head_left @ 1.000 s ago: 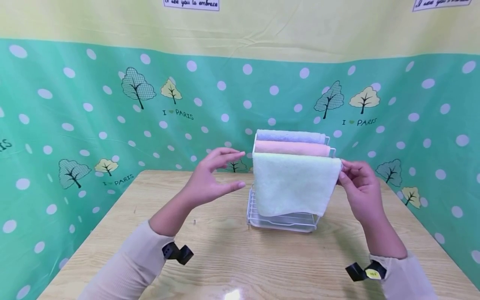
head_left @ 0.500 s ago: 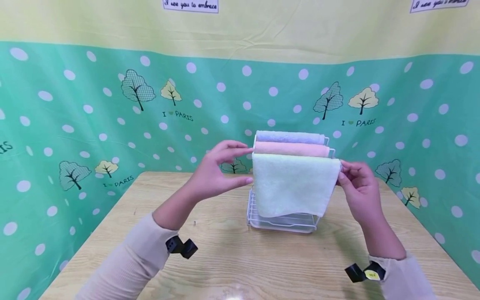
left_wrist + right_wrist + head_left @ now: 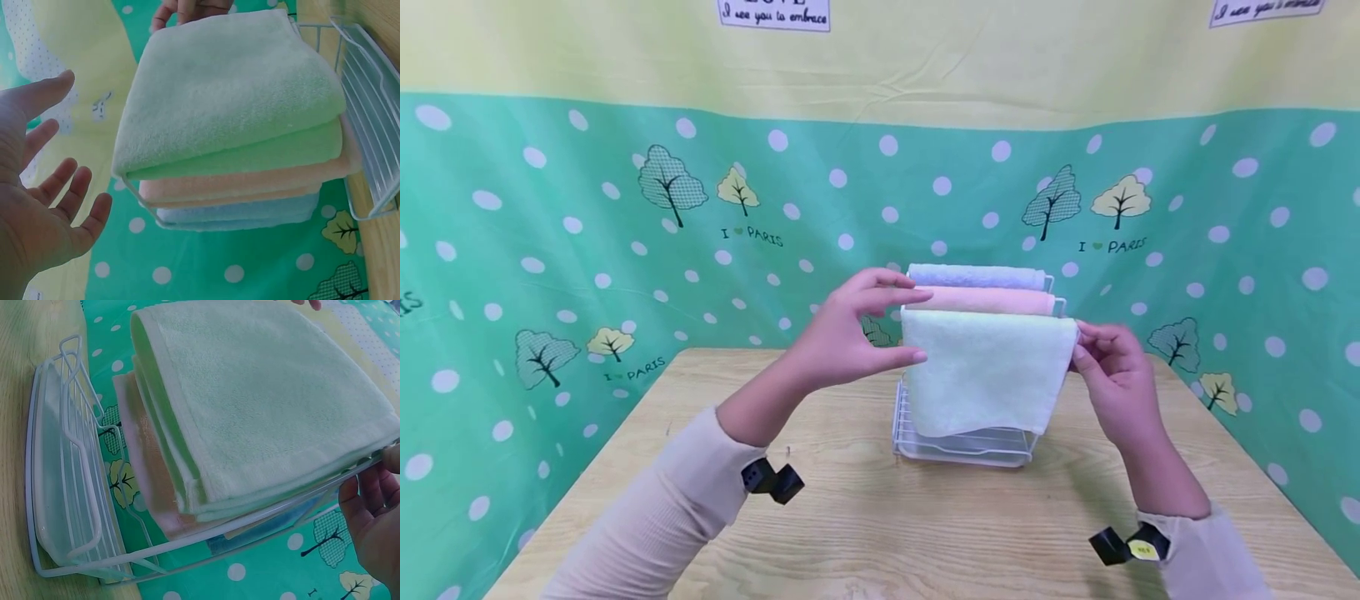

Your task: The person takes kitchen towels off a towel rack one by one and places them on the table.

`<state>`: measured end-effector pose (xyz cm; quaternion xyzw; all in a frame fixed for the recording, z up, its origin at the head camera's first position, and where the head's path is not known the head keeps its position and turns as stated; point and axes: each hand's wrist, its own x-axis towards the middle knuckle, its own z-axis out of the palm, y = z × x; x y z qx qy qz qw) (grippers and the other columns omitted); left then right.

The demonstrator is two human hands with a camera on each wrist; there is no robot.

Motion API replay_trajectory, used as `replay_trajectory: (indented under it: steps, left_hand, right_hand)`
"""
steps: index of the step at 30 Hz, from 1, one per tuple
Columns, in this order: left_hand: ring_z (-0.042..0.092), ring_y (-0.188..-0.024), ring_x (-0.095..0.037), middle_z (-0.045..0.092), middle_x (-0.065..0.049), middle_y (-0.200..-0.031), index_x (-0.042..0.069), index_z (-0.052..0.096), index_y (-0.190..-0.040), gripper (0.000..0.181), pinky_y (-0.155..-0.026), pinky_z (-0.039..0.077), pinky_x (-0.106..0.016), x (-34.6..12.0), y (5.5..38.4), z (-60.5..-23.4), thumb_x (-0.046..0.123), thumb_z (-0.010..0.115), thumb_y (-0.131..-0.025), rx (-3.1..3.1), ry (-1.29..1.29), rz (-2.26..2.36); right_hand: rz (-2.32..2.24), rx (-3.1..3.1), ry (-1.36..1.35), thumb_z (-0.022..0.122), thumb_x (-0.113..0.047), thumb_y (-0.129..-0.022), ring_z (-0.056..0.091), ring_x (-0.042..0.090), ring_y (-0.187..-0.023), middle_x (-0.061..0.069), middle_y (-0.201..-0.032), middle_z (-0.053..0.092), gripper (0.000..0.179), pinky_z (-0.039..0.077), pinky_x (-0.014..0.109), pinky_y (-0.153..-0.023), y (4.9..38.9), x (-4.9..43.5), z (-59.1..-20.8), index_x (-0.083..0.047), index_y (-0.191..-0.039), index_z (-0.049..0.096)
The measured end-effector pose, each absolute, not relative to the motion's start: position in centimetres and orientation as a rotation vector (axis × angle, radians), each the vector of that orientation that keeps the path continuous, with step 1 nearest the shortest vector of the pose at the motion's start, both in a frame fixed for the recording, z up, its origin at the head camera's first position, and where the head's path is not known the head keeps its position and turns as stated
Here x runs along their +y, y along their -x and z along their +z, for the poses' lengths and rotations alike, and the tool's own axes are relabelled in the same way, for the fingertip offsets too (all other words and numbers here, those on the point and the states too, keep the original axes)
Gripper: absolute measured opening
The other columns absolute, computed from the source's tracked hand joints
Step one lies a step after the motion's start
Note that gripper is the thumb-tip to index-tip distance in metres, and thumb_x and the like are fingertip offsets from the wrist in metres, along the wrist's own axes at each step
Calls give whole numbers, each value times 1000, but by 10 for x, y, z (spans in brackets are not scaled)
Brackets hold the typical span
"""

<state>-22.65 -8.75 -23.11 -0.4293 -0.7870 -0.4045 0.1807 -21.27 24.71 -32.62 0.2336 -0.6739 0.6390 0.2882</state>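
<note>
A pale green towel hangs folded over the front bar of a white wire rack. Behind it hang a pink towel and a blue towel. With thumb and fingers my right hand pinches the green towel's top right corner; the right wrist view shows that hand at the corner by the rack's wire. My left hand, thumb and fingers spread, overlaps the towels' left edge in the head view. In the left wrist view a gap separates this hand from the green towel.
The rack stands on a light wooden table, a shallow tray in its base. Behind the table hangs a green and yellow curtain with dots and trees. A black wrist camera sits on the left sleeve, another on the right.
My left hand has moved right and slightly up to the towels' left edge, fingers still spread. The right hand stays at the green towel's corner. The head view has shifted slightly.
</note>
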Motion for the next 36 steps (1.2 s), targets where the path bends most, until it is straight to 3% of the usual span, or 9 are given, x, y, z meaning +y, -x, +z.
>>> replay_trajectory:
  steps: [6,19,31,36]
  left_hand:
    - [54,-107,-20,56,-3,-125,10,67,-125,57,-79,50,-33,-80,229,-225,19,87,-73,-2208,1290,-1136]
    - [50,-114,-11,59,1,-124,13,69,-124,54,-84,51,-33,-62,229,-212,22,87,-74,-2340,1311,-1046]
    - [53,-104,-11,61,4,-118,18,71,-121,48,-83,45,-30,-45,235,-206,24,86,-76,-2496,1237,-925]
    - [53,-109,-12,62,2,-119,17,71,-121,46,-86,46,-25,-37,239,-207,23,84,-78,-2525,1261,-866]
  right_hand:
    - [1743,-1756,-676,49,11,-96,59,14,-88,5,-104,61,24,55,20,-77,215,247,-327,11,-119,51]
    - [1734,-1765,-657,49,12,-96,59,14,-89,5,-105,60,24,55,20,-78,214,247,-327,9,-120,52]
    - [1746,-1753,-647,49,13,-95,59,14,-88,5,-105,60,25,55,19,-77,212,246,-326,9,-119,52]
    - [1755,-1734,-667,48,15,-95,58,14,-87,4,-104,60,25,55,19,-77,213,245,-326,11,-119,52]
